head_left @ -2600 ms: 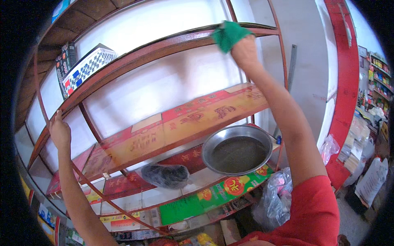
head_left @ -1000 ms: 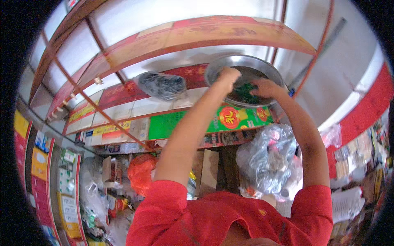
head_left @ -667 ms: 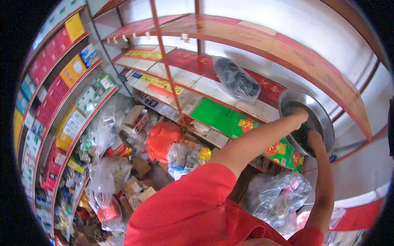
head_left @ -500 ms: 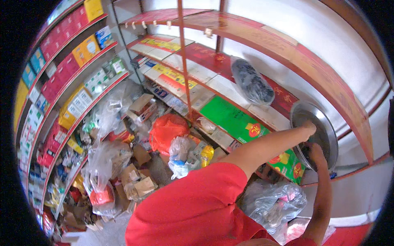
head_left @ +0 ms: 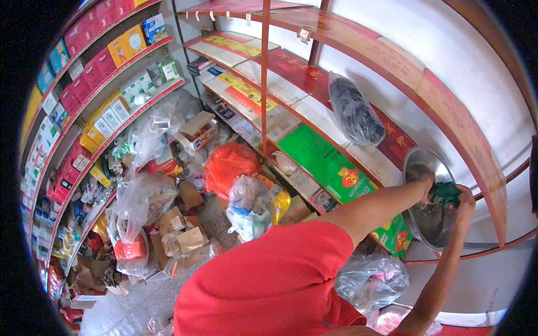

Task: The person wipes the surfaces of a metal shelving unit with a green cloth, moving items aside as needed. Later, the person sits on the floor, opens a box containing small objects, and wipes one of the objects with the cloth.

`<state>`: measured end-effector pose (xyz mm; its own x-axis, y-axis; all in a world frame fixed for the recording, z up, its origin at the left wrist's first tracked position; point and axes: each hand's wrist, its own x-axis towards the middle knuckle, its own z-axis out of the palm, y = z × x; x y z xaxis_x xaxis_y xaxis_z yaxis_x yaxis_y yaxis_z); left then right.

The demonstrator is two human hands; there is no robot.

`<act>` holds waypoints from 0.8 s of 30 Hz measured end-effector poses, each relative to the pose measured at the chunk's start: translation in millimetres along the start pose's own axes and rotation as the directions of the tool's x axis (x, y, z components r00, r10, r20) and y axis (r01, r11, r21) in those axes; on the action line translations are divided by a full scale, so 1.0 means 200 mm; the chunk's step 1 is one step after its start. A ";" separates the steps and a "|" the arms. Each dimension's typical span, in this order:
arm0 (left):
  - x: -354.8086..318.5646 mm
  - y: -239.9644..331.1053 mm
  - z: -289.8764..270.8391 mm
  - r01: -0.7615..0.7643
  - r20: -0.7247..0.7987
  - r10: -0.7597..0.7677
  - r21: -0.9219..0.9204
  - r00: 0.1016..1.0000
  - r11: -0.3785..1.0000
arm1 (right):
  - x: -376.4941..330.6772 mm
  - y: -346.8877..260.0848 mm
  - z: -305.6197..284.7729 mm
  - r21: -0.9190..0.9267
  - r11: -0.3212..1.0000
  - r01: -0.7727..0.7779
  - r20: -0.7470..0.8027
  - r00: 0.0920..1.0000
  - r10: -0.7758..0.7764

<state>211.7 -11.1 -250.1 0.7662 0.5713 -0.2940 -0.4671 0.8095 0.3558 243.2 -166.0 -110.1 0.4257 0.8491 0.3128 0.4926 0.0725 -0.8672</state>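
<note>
At the right, a round metal basin (head_left: pixel 411 219) stands on the shelf, with murky greyish liquid inside. A bunched dark green cloth (head_left: pixel 444 194) is held over its rim between my two hands. My left hand (head_left: pixel 428 182) is closed on the cloth's left end, its fingers partly hidden behind the wrist. The cloth's other end is in my closed right hand (head_left: pixel 464 197), at the basin's right side. Both forearms reach across from my red sleeves.
Behind the basin lies a plastic-wrapped dark bundle (head_left: pixel 355 109). A green printed carton sheet (head_left: pixel 319 159) covers the lower shelf. A red upright post (head_left: pixel 265 78) stands at left. Plastic bags, an orange bag (head_left: pixel 230 164) and cardboard boxes (head_left: pixel 186 232) crowd the floor by stocked shelves.
Both hands have come up from inside the basin, my right hand moving up and right. The green cloth now shows between them. The whole view has shifted slightly.
</note>
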 end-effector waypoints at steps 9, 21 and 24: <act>0.17 -0.18 0.10 -0.318 0.168 0.289 0.180 0.942 0.931 | -0.22 -0.06 0.29 -0.621 0.757 0.205 -0.145 0.918 -0.368; -0.03 -0.24 0.33 -0.248 -0.164 0.405 0.573 0.899 0.781 | 0.64 1.49 -0.72 -0.739 0.665 0.103 0.161 0.987 0.026; 0.03 -0.13 0.23 -0.253 -0.339 0.484 0.543 0.806 0.801 | 0.58 1.49 -0.53 -0.609 0.735 0.299 0.308 0.943 -0.128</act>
<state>249.1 -35.9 -219.7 0.2418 0.8987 -0.3659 -0.3280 0.4306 0.8408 521.0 -101.6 -291.7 0.1042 0.9525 0.2862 0.9512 -0.0115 -0.3083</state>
